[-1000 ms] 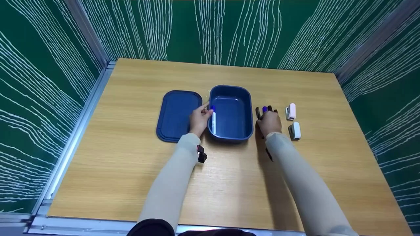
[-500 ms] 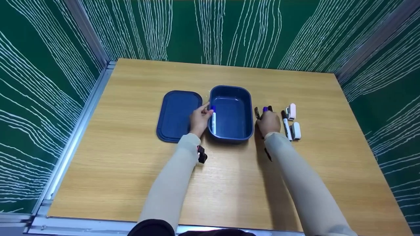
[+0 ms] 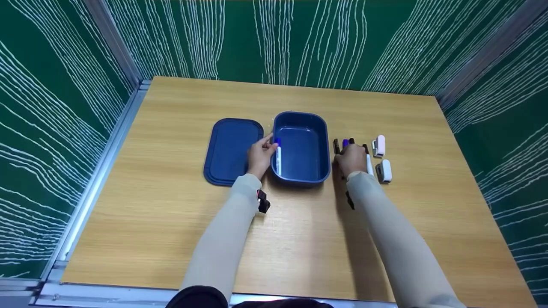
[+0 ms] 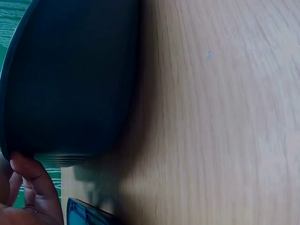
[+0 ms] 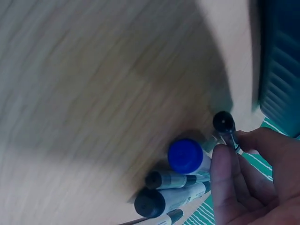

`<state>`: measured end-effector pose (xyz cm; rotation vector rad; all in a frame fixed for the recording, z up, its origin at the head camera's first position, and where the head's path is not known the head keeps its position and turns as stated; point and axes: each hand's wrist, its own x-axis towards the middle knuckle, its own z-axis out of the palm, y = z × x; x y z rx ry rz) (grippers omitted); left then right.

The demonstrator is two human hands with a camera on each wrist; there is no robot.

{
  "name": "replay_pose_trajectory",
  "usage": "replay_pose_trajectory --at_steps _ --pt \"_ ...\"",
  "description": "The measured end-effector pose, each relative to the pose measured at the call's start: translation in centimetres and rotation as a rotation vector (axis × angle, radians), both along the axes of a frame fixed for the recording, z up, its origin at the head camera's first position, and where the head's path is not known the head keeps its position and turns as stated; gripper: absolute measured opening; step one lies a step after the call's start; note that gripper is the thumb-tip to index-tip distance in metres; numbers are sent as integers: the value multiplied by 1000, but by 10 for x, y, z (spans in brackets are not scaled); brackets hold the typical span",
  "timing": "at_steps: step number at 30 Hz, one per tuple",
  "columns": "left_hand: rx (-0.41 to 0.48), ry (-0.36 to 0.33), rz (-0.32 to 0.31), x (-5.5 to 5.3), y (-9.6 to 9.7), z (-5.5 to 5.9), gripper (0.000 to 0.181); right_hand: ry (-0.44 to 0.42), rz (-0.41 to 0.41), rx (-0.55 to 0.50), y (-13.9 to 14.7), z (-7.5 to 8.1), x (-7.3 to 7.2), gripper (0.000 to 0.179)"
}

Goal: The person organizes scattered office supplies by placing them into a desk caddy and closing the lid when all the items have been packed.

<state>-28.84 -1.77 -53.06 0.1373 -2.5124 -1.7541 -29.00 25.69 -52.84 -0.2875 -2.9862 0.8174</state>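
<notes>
My left hand [image 3: 260,157] grips the left rim of a dark blue plastic box [image 3: 322,171]; its fingers also show at the box wall [image 4: 70,79] in the left wrist view. Inside the box, a white marker with a blue cap [image 3: 278,158] lies along the left wall. Right of the box, my right hand [image 3: 352,159] pinches a slim dark pen [image 5: 225,123] between thumb and fingers. Beside those fingers lie a blue-ended marker [image 5: 185,155], a slim pen [image 5: 164,180] and a black-ended marker [image 5: 151,202]. A white marker with a black cap [image 3: 369,163] lies just right of the hand.
The flat blue lid [image 3: 231,149] lies left of the box, partly behind the left hand. Two small staplers, one pink [image 3: 380,145] and one white [image 3: 386,170], stand right of the pens. Green walls with white lines [image 3: 239,38] enclose the wooden table [image 3: 150,205].
The black-capped white marker, hidden a second ago, appeared against the staplers half a second ago and has since shifted back left toward my right hand. Both hands stay nearly in place.
</notes>
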Motion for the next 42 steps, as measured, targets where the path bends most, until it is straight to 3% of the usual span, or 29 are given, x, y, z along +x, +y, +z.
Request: replay_pose_trajectory --at_steps 6,10,21,30,36,42 --pt "17 -8 -3 0 1 0 41 8 -6 3 0 3 1 35" --pt "27 -16 3 0 1 1 41 10 -36 -15 -2 7 2 20" --pt "28 -25 -10 1 0 2 41 -28 -122 -229 -6 24 6 24" --pt "52 -17 -17 0 0 2 42 30 -130 -311 -9 37 15 25" --pt "41 -16 -9 1 0 2 41 39 -134 -435 -18 44 16 25" --pt "36 -23 3 0 1 2 41 62 -97 -508 -34 52 16 23"
